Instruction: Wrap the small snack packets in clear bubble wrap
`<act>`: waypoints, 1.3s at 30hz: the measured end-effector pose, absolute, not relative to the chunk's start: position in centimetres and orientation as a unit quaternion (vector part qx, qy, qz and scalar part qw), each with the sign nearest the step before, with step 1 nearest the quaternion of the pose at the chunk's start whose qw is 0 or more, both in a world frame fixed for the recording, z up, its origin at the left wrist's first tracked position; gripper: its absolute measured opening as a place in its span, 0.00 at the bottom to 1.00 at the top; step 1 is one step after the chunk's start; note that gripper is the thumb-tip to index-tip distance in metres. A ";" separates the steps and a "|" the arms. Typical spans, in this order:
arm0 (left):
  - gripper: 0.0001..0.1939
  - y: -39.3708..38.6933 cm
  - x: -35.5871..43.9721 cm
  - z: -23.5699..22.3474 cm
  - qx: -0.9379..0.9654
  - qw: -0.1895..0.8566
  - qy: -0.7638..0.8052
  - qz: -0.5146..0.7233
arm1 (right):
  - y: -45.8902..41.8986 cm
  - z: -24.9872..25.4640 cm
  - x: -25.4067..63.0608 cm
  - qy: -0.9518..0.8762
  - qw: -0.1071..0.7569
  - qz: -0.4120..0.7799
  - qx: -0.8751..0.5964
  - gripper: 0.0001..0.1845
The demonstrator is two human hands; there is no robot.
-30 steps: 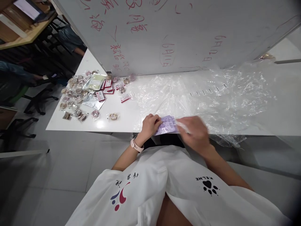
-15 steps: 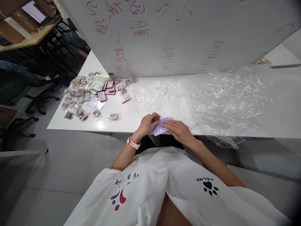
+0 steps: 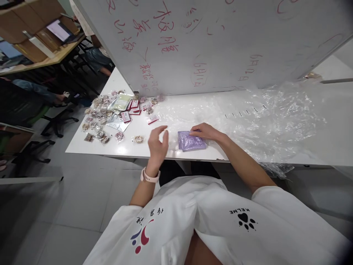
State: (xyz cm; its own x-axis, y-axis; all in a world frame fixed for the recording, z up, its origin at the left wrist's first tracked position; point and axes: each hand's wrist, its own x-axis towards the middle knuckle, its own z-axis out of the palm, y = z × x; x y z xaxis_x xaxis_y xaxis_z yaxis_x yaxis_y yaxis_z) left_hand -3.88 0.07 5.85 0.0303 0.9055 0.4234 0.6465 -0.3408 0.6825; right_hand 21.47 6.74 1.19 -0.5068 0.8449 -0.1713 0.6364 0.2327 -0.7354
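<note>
The purple packet (image 3: 192,142) is laid flat at the near edge of the white table (image 3: 125,147), its far edge pinched between the thumb and fingers of the right hand (image 3: 205,131). The left hand (image 3: 157,145) is held empty just to the left, thumb and forefinger spread. The packet is judged to be squared into a compact shape; whether it is sealed cannot be told. To the right and far side, clear film (image 3: 278,127) is left loosely spread; to the left, small wrapped packets (image 3: 100,110) are left in an unsorted heap, in front of the whiteboard (image 3: 220,44). Half a second earlier, the packet was slanted and touched by both hands; now it is lain straighter, and the left hand has been lifted away.
</note>
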 end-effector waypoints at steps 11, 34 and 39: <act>0.41 -0.8 2.9 -1.4 0.875 0.049 0.469 0.110 | 5.8 1.1 21.2 -0.782 0.145 0.311 -0.520 0.18; 0.32 -3.4 0.4 -0.3 0.891 0.034 0.443 0.089 | 11.1 14.3 29.9 -0.654 0.191 -0.099 -0.725 0.30; 0.30 -2.4 0.9 0.4 0.894 0.038 0.436 0.094 | 0.6 10.9 24.0 -0.810 0.249 0.088 -0.524 0.22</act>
